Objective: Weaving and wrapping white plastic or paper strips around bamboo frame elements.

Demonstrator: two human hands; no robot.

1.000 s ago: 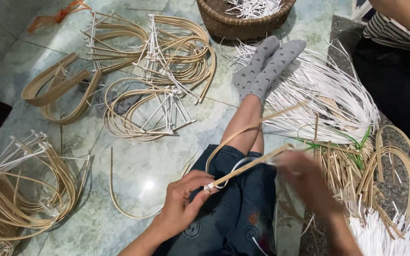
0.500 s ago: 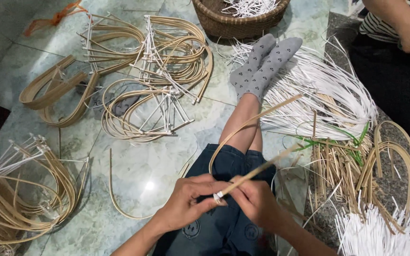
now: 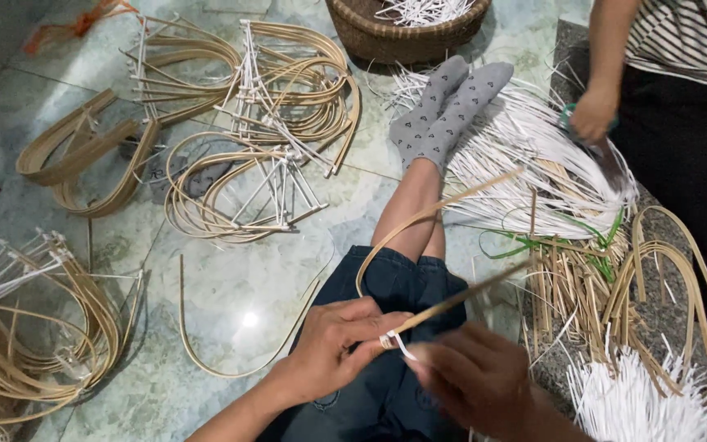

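Bamboo strip hoop, ends being tied with white strap, over your lap.

Your left hand [image 3: 333,348] pinches the crossed ends of the bamboo strip [image 3: 419,221] where the white strap [image 3: 393,340] wraps them; your right hand [image 3: 472,381], blurred, closes on the strap's tail. Step in hand, by my reading: binding the joint. Next move calls for a firm pull while the pinch holds. Finished hoops [image 3: 231,196] lie on the floor [image 3: 239,286]; another person's hand [image 3: 592,110] works nearby.

A woven basket [image 3: 407,37] beyond grey socks [image 3: 443,110]; bundled cane hoops [image 3: 243,131] on what looks like tiled floor [image 3: 239,295].
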